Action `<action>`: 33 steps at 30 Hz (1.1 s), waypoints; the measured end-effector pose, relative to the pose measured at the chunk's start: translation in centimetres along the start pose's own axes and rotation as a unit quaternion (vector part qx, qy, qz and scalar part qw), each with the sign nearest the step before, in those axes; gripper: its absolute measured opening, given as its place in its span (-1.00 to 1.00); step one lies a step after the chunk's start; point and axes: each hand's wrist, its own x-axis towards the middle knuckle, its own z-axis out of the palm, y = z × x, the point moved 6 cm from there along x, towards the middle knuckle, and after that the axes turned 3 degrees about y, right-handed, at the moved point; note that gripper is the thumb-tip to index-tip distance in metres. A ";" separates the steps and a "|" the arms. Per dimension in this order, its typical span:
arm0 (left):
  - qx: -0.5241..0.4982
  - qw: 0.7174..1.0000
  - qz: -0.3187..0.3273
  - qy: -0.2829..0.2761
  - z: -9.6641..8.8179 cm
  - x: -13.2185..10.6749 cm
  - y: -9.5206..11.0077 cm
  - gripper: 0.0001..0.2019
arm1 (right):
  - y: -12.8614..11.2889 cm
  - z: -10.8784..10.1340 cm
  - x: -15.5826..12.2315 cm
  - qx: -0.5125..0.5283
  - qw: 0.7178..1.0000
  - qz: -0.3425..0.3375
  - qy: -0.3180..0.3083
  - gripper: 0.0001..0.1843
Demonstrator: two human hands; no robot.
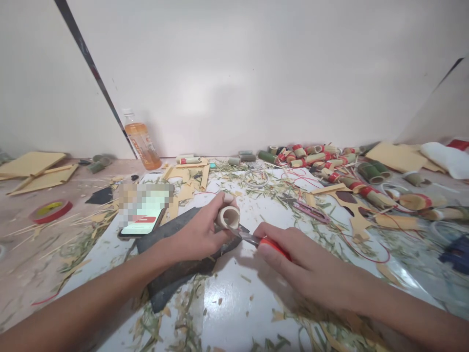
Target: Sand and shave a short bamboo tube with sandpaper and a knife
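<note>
Cream bamboo tube — hollow, round-mouthed — fills the clasping left grip; right grip holds a red-handled tool.

Craft workshop (bamboo shavings about).

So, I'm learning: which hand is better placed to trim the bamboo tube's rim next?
Likely the right hand: it grips the red-handled knife, blade close to the bamboo tube the left hand holds.

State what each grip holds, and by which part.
Left grip: a short bamboo tube, around its outer wall, open end exposed. Right grip: a red-handled metal tool, by the handle; its exact type is unclear.
</note>
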 end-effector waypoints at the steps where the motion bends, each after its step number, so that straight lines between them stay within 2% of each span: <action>1: 0.019 1.000 0.010 -0.003 -0.1 0.0 0.2 -0.81 | -0.1 0.0 0.0 -0.043 0.999 -0.015 0.001 -0.68; 7: 0.109 0.991 0.042 -0.067 -0.6 -0.2 0.9 -0.69 | 0.5 -1.0 0.5 -0.161 0.986 -0.043 0.030 -0.70; 13: 0.159 0.984 0.068 -0.041 -0.2 0.4 0.2 -0.77 | 1.4 -1.2 1.0 -0.225 0.974 -0.026 -0.011 -0.68; 17: 0.185 0.980 0.075 -0.023 -0.2 0.5 0.1 -0.79 | 1.5 -1.2 1.2 -0.236 0.972 -0.018 -0.010 -0.66; 23: 0.210 0.970 0.090 -0.079 -0.6 0.3 0.6 -0.67 | 1.4 -1.0 1.2 -0.230 0.973 -0.015 -0.016 -0.66; 29: 0.220 0.972 0.067 -0.050 -1.2 0.7 0.2 -0.67 | 0.9 -1.1 0.9 -0.237 0.971 -0.003 -0.028 -0.65; 33: 0.219 0.972 0.066 -0.052 -1.1 0.7 0.2 -0.71 | 0.9 -1.0 0.7 -0.239 0.970 -0.003 -0.037 -0.63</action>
